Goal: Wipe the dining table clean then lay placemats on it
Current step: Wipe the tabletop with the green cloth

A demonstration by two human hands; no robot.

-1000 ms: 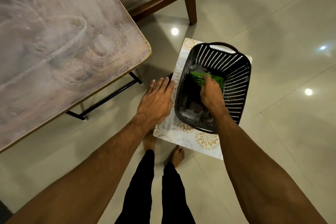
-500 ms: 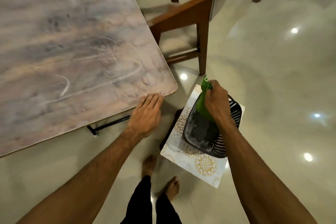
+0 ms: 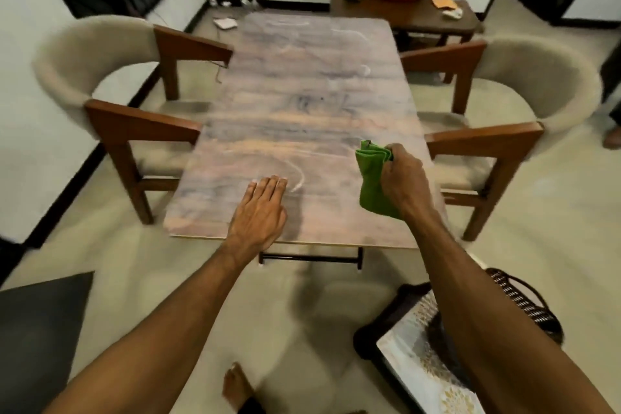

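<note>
Left hand [image 3: 258,215] flat, right hand [image 3: 401,178] clenched

The lone head-worn camera looks forward and down along the dining table [image 3: 302,118], whose near edge crosses mid-frame.

Table [image 3: 302,111] between chairs [image 3: 100,54], basket [image 3: 527,302] on placemats [image 3: 413,346]

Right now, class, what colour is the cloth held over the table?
Green; the cloth, gripped by the right hand, shows best in the head view.
</note>
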